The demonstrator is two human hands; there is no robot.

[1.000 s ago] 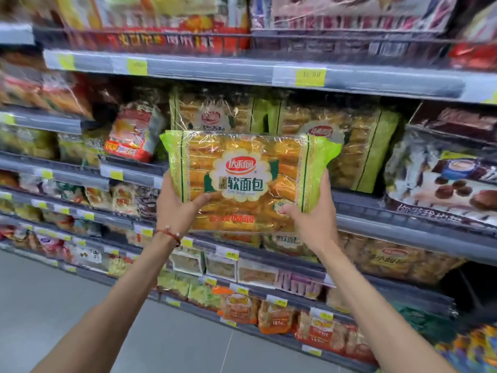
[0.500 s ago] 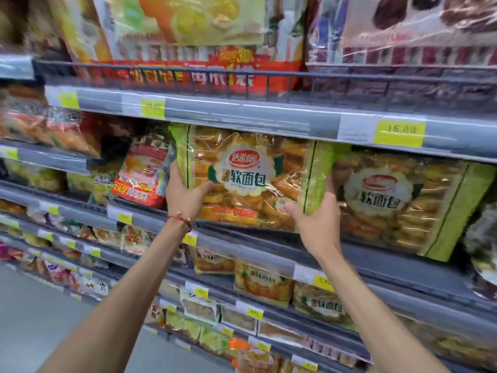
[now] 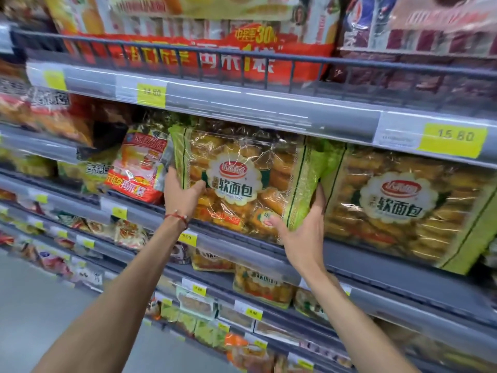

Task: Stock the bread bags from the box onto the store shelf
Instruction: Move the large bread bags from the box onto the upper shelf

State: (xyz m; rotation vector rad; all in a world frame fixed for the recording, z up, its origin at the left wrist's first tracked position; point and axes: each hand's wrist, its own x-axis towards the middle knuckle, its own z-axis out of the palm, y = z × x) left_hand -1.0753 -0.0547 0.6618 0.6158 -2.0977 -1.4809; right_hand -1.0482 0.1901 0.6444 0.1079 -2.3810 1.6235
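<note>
Arms: we reach up, outstretched | left hand (image 3: 180,193) grips bread bag (image 3: 242,181) left edge | right hand (image 3: 302,230) clasps its lower right corner | bag on shelf (image 3: 376,262)

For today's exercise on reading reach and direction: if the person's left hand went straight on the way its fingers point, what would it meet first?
Probably the red-and-orange snack bag standing just left of the held bread bag. The left hand points up and into the shelf along that side; depth there is unclear.

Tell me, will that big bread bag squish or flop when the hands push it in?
The bread bag probably crinkles and gives: its clear wrapper is wrinkled and shiny. It likely sags somewhat, since the left hand and right hand both support it. It's probably light for its size.
</note>
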